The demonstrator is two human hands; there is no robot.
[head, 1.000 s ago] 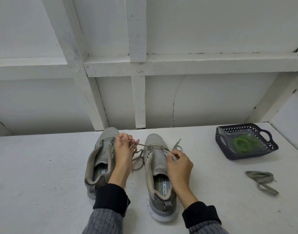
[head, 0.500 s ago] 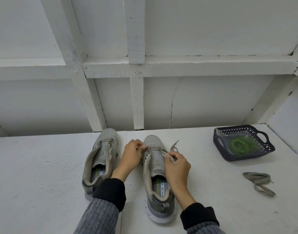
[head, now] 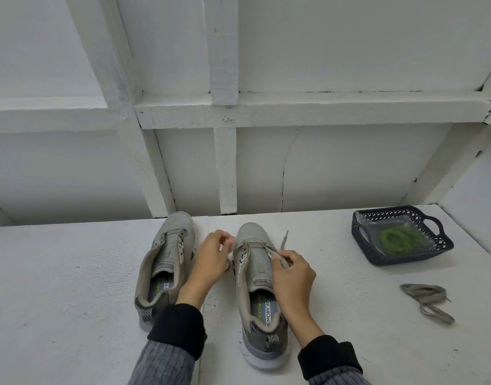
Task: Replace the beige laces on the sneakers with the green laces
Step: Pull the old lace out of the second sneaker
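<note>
Two grey sneakers stand side by side on the white table, toes pointing away from me. The left sneaker point(head: 166, 262) has no lace. The right sneaker point(head: 256, 276) still carries a beige lace point(head: 283, 240) through its lowest eyelets, one end trailing off to the right of the toe. My left hand point(head: 212, 259) pinches the lace at the shoe's left side. My right hand point(head: 293, 272) pinches it at the right eyelets. Green laces point(head: 400, 240) lie coiled in a dark basket point(head: 377, 254) at the right.
A loose beige lace point(head: 425, 298) lies on the table in front of the basket. A white wall with wooden beams point(head: 224, 168) rises right behind the sneakers. The table point(head: 58, 273) stretches off to the left.
My left hand moved right, from over the left sneaker to the left side of the right sneaker. The lace that was stretched out to the left has slackened. My right hand stayed put.
</note>
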